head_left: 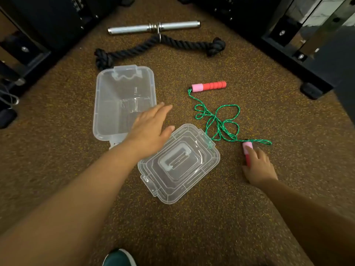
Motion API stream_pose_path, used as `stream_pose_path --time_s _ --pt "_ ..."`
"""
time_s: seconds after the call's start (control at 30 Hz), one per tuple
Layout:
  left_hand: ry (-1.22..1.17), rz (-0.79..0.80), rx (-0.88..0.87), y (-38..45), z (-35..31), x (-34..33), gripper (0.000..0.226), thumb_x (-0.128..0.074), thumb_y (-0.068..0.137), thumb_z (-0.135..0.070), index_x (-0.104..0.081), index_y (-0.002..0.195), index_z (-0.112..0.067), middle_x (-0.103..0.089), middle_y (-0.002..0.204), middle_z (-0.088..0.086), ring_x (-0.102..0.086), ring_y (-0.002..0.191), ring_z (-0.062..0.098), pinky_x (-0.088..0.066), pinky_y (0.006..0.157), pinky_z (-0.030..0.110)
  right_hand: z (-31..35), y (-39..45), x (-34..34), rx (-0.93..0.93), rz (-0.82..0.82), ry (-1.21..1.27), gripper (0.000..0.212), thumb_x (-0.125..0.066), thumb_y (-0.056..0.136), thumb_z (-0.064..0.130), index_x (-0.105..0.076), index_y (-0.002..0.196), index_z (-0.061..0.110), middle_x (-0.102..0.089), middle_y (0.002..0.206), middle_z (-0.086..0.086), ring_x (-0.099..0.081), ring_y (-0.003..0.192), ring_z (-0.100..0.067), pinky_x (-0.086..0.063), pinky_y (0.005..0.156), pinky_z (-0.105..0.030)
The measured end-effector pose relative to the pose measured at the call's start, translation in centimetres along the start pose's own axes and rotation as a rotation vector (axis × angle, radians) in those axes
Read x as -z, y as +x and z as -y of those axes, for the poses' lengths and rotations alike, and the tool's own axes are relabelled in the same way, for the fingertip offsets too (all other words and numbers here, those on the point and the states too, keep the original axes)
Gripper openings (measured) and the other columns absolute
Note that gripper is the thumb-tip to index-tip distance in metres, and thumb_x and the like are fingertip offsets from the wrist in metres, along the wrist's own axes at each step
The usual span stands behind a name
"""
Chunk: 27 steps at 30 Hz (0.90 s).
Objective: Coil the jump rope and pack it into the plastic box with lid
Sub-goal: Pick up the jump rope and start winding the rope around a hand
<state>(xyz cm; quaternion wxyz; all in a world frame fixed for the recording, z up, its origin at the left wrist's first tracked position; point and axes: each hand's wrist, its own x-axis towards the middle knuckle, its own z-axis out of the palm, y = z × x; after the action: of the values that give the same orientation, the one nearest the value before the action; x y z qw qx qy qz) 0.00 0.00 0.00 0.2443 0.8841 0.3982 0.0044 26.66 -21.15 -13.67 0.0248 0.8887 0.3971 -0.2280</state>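
Note:
A clear plastic box (pixel 107 96) lies open and empty on the speckled floor. Its clear lid (pixel 192 173) lies apart from it, to the lower right. A jump rope with a green cord (pixel 217 121) lies in a loose tangle right of the box. One pink and red handle (pixel 209 86) rests on the floor at the far end. My right hand (pixel 259 167) is closed around the other pink and red handle (pixel 246 148), low on the floor. My left hand (pixel 151 127) hovers flat with fingers spread over the gap between box and lid, holding nothing.
A thick black rope (pixel 159 47) with knotted ends and a chrome bar (pixel 153 27) lie beyond the box. Black gym machine frames (pixel 299 60) flank both sides. A green shoe (pixel 119 258) shows at the bottom edge.

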Motion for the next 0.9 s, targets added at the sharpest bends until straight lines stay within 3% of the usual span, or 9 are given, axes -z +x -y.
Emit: stream_pose_path --time_s 0.17,0.3,0.47,0.5,0.57,0.63,0.73,0.83,0.9 --pt "0.013 0.021 -0.003 -0.3 1.0 -0.7 0.059 -0.041 0.097 -0.040 -0.019 0.149 -0.025 -0.018 0.158 0.003 -0.014 0.145 0.020 -0.010 0.116 0.036 -0.7 0.6 -0.8 -0.199 0.114 0.136 0.078 -0.055 0.088 0.019 -0.007 0.149 0.027 -0.052 0.128 -0.026 -0.056 0.111 -0.043 -0.047 0.090 -0.049" --pt "0.020 0.020 0.005 -0.2 1.2 -0.8 0.059 -0.041 0.096 -0.041 -0.020 0.149 -0.025 -0.019 0.158 0.003 -0.015 0.145 0.020 -0.013 0.118 0.039 -0.8 1.0 -2.3 -0.270 0.035 0.110 0.071 -0.047 0.090 0.012 -0.007 0.147 0.028 -0.060 0.118 -0.024 -0.062 0.103 -0.039 -0.049 0.083 -0.047" --pt "0.023 0.021 0.017 -0.1 1.1 -0.6 0.060 -0.040 0.096 -0.042 -0.018 0.150 -0.027 -0.017 0.159 0.002 -0.013 0.146 0.019 -0.012 0.118 0.039 0.5 1.2 -2.2 -0.415 0.021 0.239 0.057 -0.052 0.084 0.007 -0.030 0.136 0.009 -0.056 0.119 -0.026 -0.059 0.107 -0.042 -0.047 0.086 -0.046" --pt "0.020 0.021 0.022 -0.1 1.0 -0.6 0.059 -0.040 0.096 -0.042 -0.018 0.150 -0.027 -0.016 0.159 0.002 -0.013 0.146 0.019 -0.012 0.118 0.038 0.9 1.5 -2.0 -0.445 0.026 0.288 0.050 -0.056 0.083 0.009 -0.039 0.130 0.004 -0.056 0.117 -0.027 -0.061 0.102 -0.042 -0.050 0.083 -0.044" --pt "0.012 0.031 0.027 0.0 0.5 -0.4 0.059 -0.040 0.097 -0.041 -0.017 0.149 -0.027 -0.016 0.159 0.002 -0.012 0.146 0.020 -0.010 0.118 0.037 2.1 1.8 -1.4 -0.488 0.084 0.423 0.037 -0.059 0.081 0.016 -0.055 0.114 0.001 -0.063 0.104 -0.025 -0.066 0.077 -0.034 -0.055 0.062 -0.034" --pt "0.001 0.032 0.030 0.1 0.0 -0.3 0.059 -0.039 0.097 -0.041 -0.016 0.150 -0.027 -0.015 0.159 0.001 -0.011 0.146 0.019 -0.009 0.117 0.036 3.9 1.8 -0.6 -0.498 0.160 0.615 0.029 -0.059 0.081 0.019 -0.062 0.101 -0.002 -0.066 0.083 -0.019 -0.062 0.058 -0.027 -0.049 0.051 -0.027" --pt "-0.022 0.033 0.050 0.1 -0.5 0.1 0.058 -0.039 0.097 -0.042 -0.018 0.149 -0.027 -0.016 0.159 0.001 -0.012 0.146 0.020 -0.010 0.118 0.039 8.1 0.9 1.4 -0.488 0.297 0.927 0.018 -0.054 0.085 0.014 -0.058 0.090 -0.002 -0.059 0.062 -0.013 -0.057 0.055 -0.026 -0.048 0.059 -0.035" --pt "-0.119 0.048 0.100 0.2 -0.7 0.8 0.054 -0.040 0.096 -0.042 -0.028 0.146 -0.025 -0.024 0.157 0.002 -0.019 0.144 0.021 -0.016 0.117 0.043 12.8 -1.1 4.7 -0.367 0.395 1.024 0.019 -0.050 0.091 0.024 -0.053 0.081 0.009 -0.055 0.062 -0.008 -0.050 0.050 -0.019 -0.040 0.044 -0.021" --pt "-0.307 0.096 0.179 0.2 -0.9 1.7 0.048 -0.040 0.098 -0.040 -0.038 0.142 -0.021 -0.035 0.151 0.003 -0.031 0.139 0.021 -0.025 0.114 0.039 15.9 -2.9 7.2 -0.212 0.417 1.042 0.021 -0.052 0.091 0.034 -0.052 0.087 0.013 -0.054 0.065 -0.004 -0.047 0.047 -0.016 -0.033 0.042 -0.020"
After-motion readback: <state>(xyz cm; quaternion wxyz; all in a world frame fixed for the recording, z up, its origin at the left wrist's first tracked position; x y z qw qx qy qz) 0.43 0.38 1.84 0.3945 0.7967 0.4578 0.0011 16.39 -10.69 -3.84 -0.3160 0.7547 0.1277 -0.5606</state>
